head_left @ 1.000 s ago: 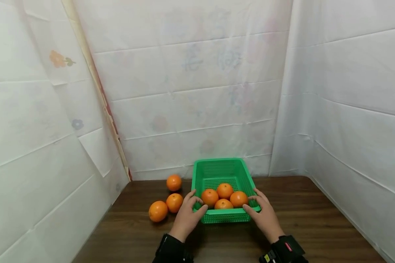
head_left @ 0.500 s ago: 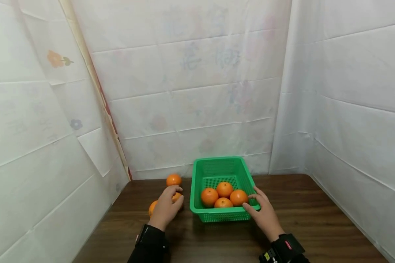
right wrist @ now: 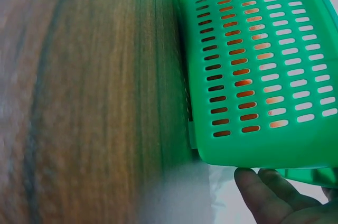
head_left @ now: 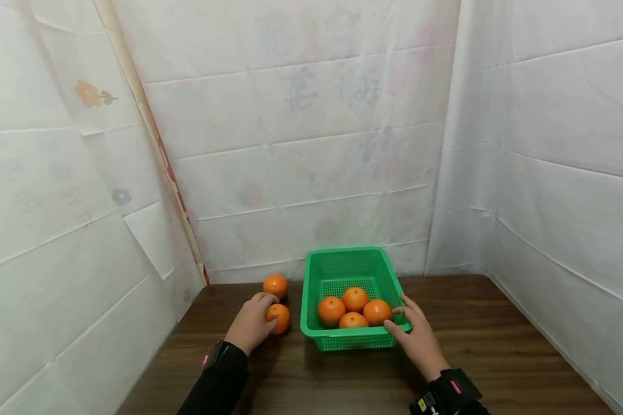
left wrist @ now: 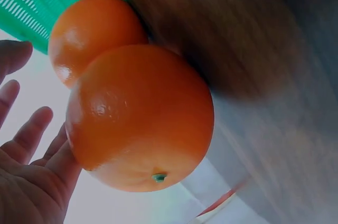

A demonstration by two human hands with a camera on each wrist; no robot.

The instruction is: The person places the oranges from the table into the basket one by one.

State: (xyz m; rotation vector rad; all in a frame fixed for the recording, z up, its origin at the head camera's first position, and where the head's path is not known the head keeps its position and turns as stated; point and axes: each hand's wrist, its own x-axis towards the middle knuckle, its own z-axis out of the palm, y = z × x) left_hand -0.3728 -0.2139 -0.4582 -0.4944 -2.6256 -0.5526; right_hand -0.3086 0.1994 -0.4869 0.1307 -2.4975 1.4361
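My left hand [head_left: 250,324] is among the loose oranges at the left, with its thumb beside one orange [head_left: 277,319]. In the left wrist view the fingers of that hand [left wrist: 34,166] are spread beside a large orange [left wrist: 142,118], and a second orange [left wrist: 95,34] lies against it. The green basket [head_left: 355,343] stands right of them with several oranges [head_left: 331,311] in its near part. My right hand [head_left: 419,341] grips its near right corner, thumb at the front rim. In the right wrist view fingertips [right wrist: 253,187] meet the rim below the slotted wall [right wrist: 285,147].
Another loose orange [head_left: 275,286] lies farther back, left of the basket. The brown wooden table [head_left: 488,328] is bounded by white sheeting [head_left: 311,173] at the back and on both sides.
My left hand has let go of the basket's left rim and moved left over the loose oranges, covering the nearest one. The right hand stays at the basket.
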